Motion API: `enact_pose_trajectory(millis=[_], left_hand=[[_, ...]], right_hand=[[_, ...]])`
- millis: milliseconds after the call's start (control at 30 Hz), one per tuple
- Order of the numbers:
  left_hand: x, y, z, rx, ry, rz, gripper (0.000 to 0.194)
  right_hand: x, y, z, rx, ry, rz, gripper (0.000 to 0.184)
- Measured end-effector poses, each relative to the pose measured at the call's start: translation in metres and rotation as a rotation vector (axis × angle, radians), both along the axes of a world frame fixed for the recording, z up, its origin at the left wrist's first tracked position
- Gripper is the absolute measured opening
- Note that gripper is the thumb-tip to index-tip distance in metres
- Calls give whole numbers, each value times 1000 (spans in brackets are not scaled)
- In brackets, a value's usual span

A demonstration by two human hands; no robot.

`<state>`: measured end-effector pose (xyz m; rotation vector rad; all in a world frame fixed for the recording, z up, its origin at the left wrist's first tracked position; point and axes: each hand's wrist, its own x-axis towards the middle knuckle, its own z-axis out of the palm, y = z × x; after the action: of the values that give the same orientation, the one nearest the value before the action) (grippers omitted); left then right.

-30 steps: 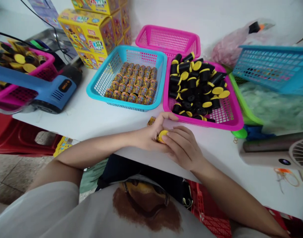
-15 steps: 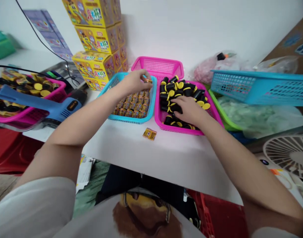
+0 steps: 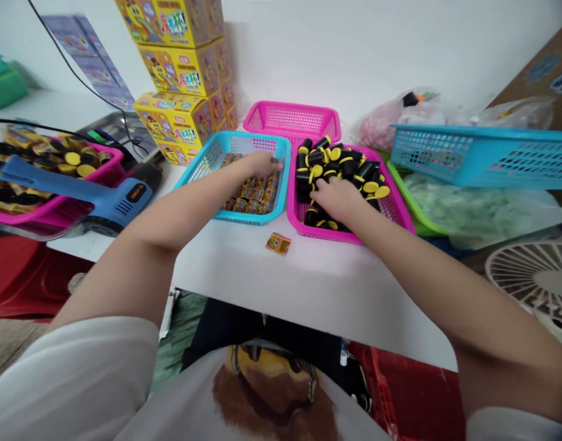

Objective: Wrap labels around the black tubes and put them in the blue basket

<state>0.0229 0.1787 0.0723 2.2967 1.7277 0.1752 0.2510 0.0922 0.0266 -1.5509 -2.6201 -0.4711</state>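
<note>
Over the far right part of a light-blue basket (image 3: 202, 160) reaches my left hand (image 3: 263, 163). Its fingers are smeared and partly hidden, so I cannot tell whether they hold anything. Rows of small, gold-patterned wrapped canisters (image 3: 258, 195) lie in this basket beneath my arm. My right hand (image 3: 338, 197) is down in the pink basket (image 3: 303, 230) beside it, among loose black canisters with yellow lids (image 3: 349, 166). The right fingers are bent around a black canister, mostly covered by the hand. A flat gold printed wrapper (image 3: 278, 243) lies on the table in front of the baskets.
Behind stand a pink basket (image 3: 292, 112) and stacked yellow boxes (image 3: 175, 122). To the left are a blue heat gun (image 3: 111, 199) and a pink basket of canisters (image 3: 106, 174). At right, a blue basket (image 3: 483, 153) sits above a green one (image 3: 423, 220), near a fan (image 3: 533, 275).
My left hand, which held a small gold canister above the blue basket, has moved down and slightly right. My right hand has drawn its spread fingers in among the black canisters.
</note>
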Motion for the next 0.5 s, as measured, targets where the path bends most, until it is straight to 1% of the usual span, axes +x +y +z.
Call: enact_pose_trajectory(millis=[33, 67, 100, 133, 167, 200, 233, 267, 300, 333, 400, 433, 500], left_hand=[[-4, -10, 1, 39, -27, -8, 48], [-8, -24, 2, 85, -76, -43, 50], [-14, -41, 1, 123, -141, -116, 49], [-20, -61, -1, 148, -222, -241, 46], [-26, -81, -7, 129, -300, -427, 40], [-31, -101, -15, 63, -339, -638, 34], [-36, -119, -25, -14, -328, -840, 29], [-40, -135, -38, -32, -285, -957, 28], [-43, -148, -52, 16, -224, -988, 28], [-44, -157, -66, 83, -151, -977, 29], [-46, -168, -89, 219, -20, -889, 35], [-46, -172, -96, 251, 31, -861, 39], [-45, -178, -102, 268, 93, -848, 48]], right_hand=[[3, -9, 5, 12, 8, -20, 27], [7, -19, 10, 30, 30, -40, 28], [11, -31, 14, 57, 73, -62, 27], [14, -44, 15, 104, 164, -81, 27], [17, -58, 15, 161, 281, -86, 27], [20, -71, 12, 229, 409, -76, 26], [21, -83, 8, 299, 534, -56, 25], [20, -94, 3, 364, 631, -35, 24], [19, -103, -3, 424, 693, -11, 23], [17, -110, -9, 473, 729, 14, 21], [12, -117, -19, 548, 741, 85, 20], [10, -118, -23, 572, 739, 127, 21], [8, -118, -29, 589, 748, 187, 24]])
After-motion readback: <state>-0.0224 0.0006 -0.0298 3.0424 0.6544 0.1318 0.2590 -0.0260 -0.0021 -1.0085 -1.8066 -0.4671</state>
